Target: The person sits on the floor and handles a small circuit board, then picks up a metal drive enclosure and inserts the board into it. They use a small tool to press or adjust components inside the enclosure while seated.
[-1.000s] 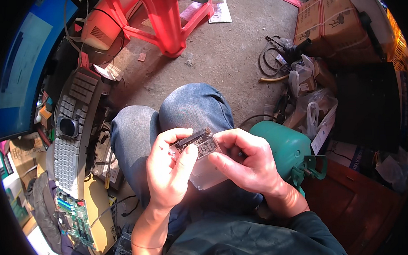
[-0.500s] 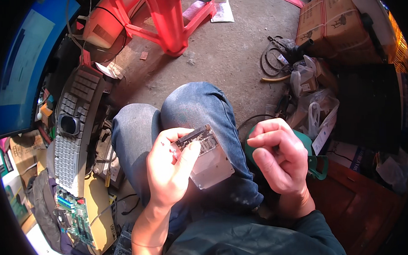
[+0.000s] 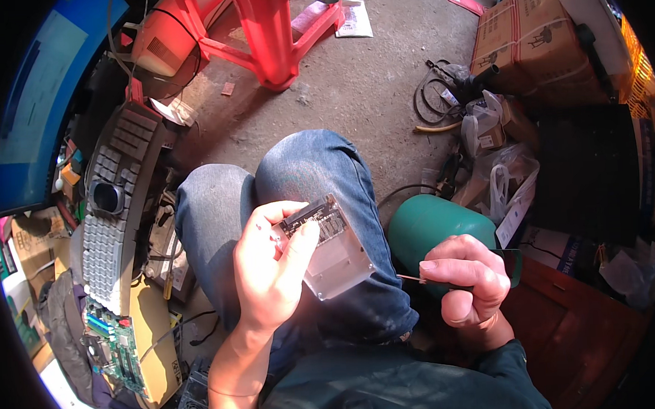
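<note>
Place: you seem to be in an electronics workshop
Your left: screen (image 3: 45, 100), keyboard (image 3: 103, 251), bare circuit board (image 3: 122, 349)
Floor (image 3: 366, 93): rough and grey

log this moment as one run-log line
left hand: holds hard drive, circuit board showing; right hand: holds thin-shafted tool, apart from drive; nearby: green gas cylinder

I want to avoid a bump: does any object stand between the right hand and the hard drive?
Nothing visible does. Only the thin rod, held by the right hand itself, points into the gap toward the hard drive in the left hand.
</note>
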Motion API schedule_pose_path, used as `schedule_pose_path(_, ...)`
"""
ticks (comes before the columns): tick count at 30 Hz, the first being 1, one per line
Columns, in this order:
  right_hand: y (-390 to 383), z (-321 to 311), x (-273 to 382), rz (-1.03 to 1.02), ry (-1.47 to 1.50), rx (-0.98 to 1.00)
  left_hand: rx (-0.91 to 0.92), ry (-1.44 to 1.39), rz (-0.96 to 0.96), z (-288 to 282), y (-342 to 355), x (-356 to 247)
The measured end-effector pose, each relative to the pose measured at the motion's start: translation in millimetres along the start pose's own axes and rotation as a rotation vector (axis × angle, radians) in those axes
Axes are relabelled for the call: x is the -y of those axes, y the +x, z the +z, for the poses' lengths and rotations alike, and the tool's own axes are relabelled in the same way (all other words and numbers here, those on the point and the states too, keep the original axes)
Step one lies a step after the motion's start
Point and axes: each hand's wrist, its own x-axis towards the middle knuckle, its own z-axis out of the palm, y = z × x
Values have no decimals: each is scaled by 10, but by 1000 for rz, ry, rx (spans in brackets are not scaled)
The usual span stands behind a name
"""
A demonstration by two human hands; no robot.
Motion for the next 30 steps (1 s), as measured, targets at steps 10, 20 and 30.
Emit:
schedule_pose_path(10, -77, 197, -26, -44, -45, 79, -28, -26, 14, 24, 7, 4)
schedule_pose_path(20, -43, 310, -132, -290, -305, 131, -44, -14, 8, 38, 11, 9)
schedule_pose_path(30, 0, 361, -215, -324, -311, 137, -41, -28, 6, 53, 16, 6)
